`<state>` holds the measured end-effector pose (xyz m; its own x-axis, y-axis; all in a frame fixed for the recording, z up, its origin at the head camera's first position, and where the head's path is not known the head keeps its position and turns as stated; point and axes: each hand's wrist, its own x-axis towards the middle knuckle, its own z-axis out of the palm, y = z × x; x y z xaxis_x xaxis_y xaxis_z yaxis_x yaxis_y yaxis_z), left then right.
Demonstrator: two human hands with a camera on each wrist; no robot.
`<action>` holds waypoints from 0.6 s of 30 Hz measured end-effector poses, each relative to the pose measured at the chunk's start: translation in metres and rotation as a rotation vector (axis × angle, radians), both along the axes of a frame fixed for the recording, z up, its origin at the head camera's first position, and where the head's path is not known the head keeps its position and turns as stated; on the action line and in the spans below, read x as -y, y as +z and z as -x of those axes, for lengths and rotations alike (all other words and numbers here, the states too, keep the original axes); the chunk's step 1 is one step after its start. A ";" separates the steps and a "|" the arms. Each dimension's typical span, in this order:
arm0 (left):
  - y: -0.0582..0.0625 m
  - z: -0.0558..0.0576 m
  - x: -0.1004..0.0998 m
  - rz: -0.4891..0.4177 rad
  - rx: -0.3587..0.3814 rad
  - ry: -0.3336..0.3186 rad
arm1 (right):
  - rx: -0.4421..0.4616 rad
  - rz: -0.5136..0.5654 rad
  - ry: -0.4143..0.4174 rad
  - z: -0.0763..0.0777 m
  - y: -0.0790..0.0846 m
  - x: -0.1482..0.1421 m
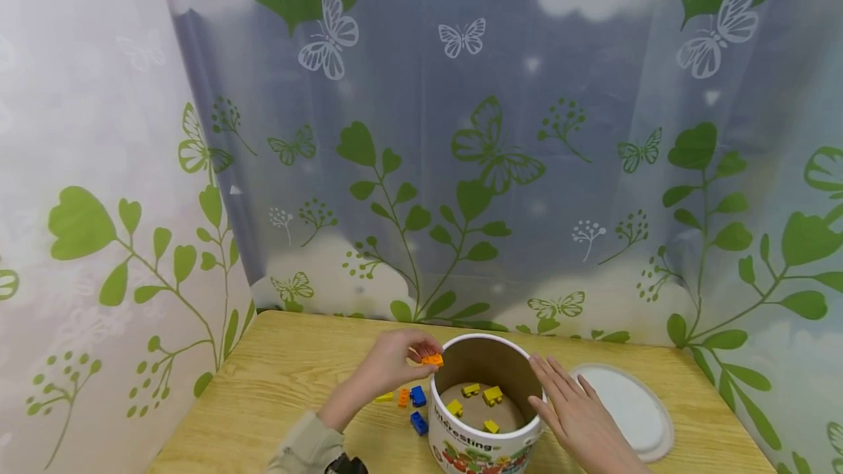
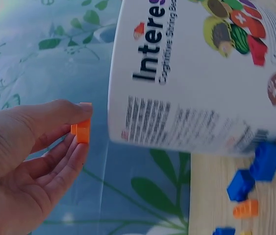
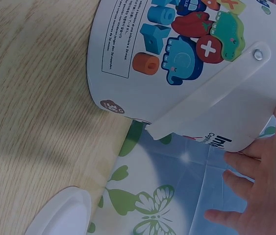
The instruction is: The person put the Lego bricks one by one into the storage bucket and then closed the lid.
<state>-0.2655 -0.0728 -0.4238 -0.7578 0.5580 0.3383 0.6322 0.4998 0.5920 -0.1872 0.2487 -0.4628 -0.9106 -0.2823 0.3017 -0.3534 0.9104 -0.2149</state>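
Your left fingers pinch a studded orange block; straight right fingers touch the round bucket on the wood-grain counter.

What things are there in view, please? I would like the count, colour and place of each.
table: one, light wood, below the backdrop
backdrop: sheet count unclear, blue-grey and pale with green print, behind the table
bucket: one, white with printed pictures, on the table
handle: one, white, on the bucket's side
lid: one, white, right of the bucket
inside blocks: four visible, yellow, in the bucket
loose blocks: three blue, one orange, one yellow visible, left of the bucket
held block: one, orange, at the bucket's left rim
dark object: one, black, head view's bottom edge
sleeve: one, beige, left arm
left hand: one, pinching the held block
right hand: one, at the bucket's right rim
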 end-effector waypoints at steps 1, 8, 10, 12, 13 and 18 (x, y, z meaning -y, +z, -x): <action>0.001 0.000 -0.005 0.002 -0.006 -0.007 | -0.001 0.000 -0.001 0.000 0.000 0.000; 0.002 0.003 -0.036 -0.001 0.011 -0.066 | 0.003 -0.008 -0.001 0.002 -0.003 -0.001; 0.001 0.004 -0.044 -0.001 0.012 -0.082 | 0.006 -0.009 -0.002 0.002 -0.004 -0.001; 0.000 0.004 -0.051 -0.003 0.014 -0.097 | 0.005 -0.007 -0.004 0.002 -0.003 -0.001; -0.001 0.005 -0.055 -0.003 0.011 -0.103 | 0.003 -0.006 -0.004 0.001 -0.003 -0.001; -0.009 0.006 -0.070 0.009 0.016 -0.115 | -0.011 -0.002 -0.004 0.000 -0.003 -0.001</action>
<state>-0.2717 -0.0032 -0.4323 -0.6937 0.6446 0.3213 0.6762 0.4294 0.5986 -0.1876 0.2495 -0.4654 -0.9085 -0.2796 0.3107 -0.3522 0.9123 -0.2090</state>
